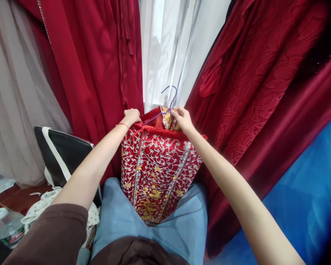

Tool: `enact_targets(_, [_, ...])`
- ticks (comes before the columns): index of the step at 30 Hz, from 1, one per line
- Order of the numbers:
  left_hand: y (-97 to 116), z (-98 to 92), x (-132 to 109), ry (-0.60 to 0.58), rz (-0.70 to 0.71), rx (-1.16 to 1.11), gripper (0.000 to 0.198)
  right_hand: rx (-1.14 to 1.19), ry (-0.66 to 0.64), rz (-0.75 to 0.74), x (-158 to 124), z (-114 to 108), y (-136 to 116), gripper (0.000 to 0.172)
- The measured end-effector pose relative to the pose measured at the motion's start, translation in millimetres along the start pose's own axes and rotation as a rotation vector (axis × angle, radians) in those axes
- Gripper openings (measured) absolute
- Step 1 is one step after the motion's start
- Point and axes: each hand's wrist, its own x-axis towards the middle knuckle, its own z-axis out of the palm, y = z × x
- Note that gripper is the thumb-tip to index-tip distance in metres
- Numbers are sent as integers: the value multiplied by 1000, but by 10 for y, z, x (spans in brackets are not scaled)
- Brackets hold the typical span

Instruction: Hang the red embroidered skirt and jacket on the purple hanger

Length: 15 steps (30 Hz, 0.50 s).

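A red embroidered skirt (pixel 160 162), covered in silver scrolls and gold motifs, hangs upright in front of my knees. Its plain red top band stands partly open. A purple clothes hanger (pixel 173 96) sits in that opening, hook upward, beside a gold-patterned piece of cloth (pixel 167 118). My left hand (pixel 132 115) is closed at the left end of the top band; its fingertips are partly hidden behind the cloth. With thumb and fingers, my right hand (pixel 182 119) pinches the hanger near the base of its hook.
Long red garments (pixel 99 59) hang at the left, and patterned dark red ones (pixel 245 92) at the right. White curtain-like cloth (pixel 160 44) is behind. A black chair (pixel 64 154) with a white strap, a plastic bottle (pixel 8 224) and blue fabric (pixel 303 191) flank me.
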Motion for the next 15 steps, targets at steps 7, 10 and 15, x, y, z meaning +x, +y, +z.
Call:
enact_targets(7, [-597,-374,-367,515,210,243,45,24,29,44,58,66,90,19])
enact_targets(10, [-715,-288,-437,475,123,257,46,26,25,47,46,63,95,19])
enact_targets(15, [-942,-13,-470,266,357,371,36,-44,-26,49,-2,-6,-11,24])
